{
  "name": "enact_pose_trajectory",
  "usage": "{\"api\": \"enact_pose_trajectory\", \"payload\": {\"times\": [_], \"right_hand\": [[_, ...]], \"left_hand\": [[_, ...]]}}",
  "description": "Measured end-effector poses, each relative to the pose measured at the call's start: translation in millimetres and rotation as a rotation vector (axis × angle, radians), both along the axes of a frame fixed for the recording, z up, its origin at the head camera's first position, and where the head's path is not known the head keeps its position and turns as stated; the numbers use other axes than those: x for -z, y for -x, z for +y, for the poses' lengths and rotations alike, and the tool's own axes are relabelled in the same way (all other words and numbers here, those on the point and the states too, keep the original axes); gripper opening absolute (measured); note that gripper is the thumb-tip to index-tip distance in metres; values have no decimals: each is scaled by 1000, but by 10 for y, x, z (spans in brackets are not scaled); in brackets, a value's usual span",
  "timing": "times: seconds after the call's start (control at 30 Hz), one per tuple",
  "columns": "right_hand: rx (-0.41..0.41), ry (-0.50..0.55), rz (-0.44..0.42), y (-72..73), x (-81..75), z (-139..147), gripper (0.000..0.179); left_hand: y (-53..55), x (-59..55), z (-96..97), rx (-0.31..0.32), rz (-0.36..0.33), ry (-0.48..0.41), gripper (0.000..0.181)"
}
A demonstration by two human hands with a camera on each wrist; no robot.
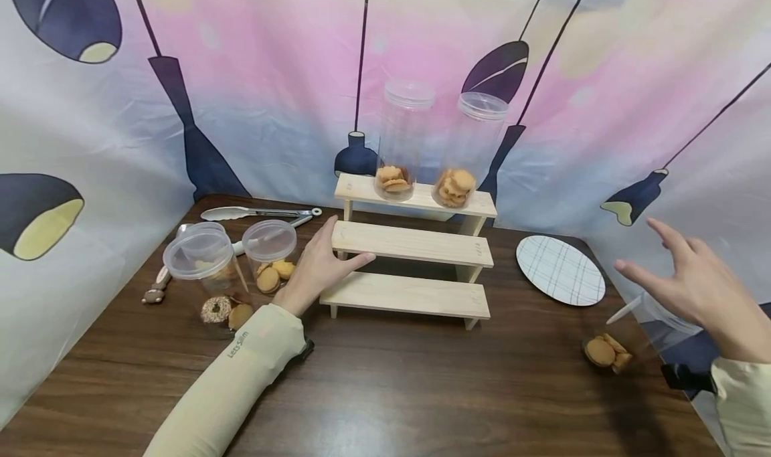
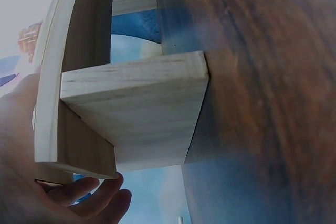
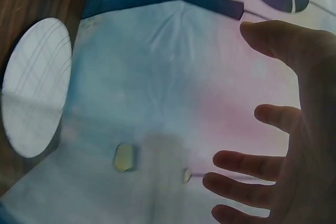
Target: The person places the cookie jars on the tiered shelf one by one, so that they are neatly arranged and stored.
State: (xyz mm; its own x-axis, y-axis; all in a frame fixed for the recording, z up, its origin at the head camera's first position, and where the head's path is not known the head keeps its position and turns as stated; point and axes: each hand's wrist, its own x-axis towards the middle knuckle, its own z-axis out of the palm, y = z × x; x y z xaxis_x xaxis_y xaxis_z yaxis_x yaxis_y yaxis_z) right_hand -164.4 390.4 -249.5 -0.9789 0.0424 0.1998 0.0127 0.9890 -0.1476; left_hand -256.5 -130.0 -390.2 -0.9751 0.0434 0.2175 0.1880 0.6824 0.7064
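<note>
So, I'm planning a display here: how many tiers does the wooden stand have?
3: the top tier at the back, bearing two jars; the middle tier, with the left hand at its left end; and the bottom tier at the front. None looks hidden.

Three-tier wooden stand [image 1: 409, 239]: pale, plain-grained, stepped boards on short legs, upright on the dark wood-grain counter [image 1: 391, 390]; left end of the middle tier gripped by the left hand [image 1: 318, 266], fingers curled round the board end. Top tier carries two tall clear jars, the left jar [image 1: 397, 136] and the right jar [image 1: 472, 146], both upright, lidded, side by side with a gap, a few tan biscuits at the bottom of each. Clear biscuit jar [image 1: 632, 333] well apart, right of the stand, round biscuits inside, partly hidden by the nearby right hand [image 1: 701, 286], its fingers spread.
</note>
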Motion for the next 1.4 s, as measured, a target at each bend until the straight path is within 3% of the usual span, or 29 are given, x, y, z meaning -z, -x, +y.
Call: {"api": "enact_pose_trajectory", "payload": {"times": [0.27, 0.63, 1.07, 1.4], "right_hand": [[98, -11, 27, -129, 211, 247, 101], [144, 3, 10, -222, 374, 387, 101], [86, 71, -41, -241, 462, 443, 102], [48, 45, -4, -266, 516, 424, 99]], "left_hand": [[5, 10, -1, -6, 15, 1, 125], [-17, 29, 13, -8, -1, -5, 122], [-14, 2, 17, -11, 9, 11, 123], [-21, 7, 16, -10, 7, 10, 124]]}}
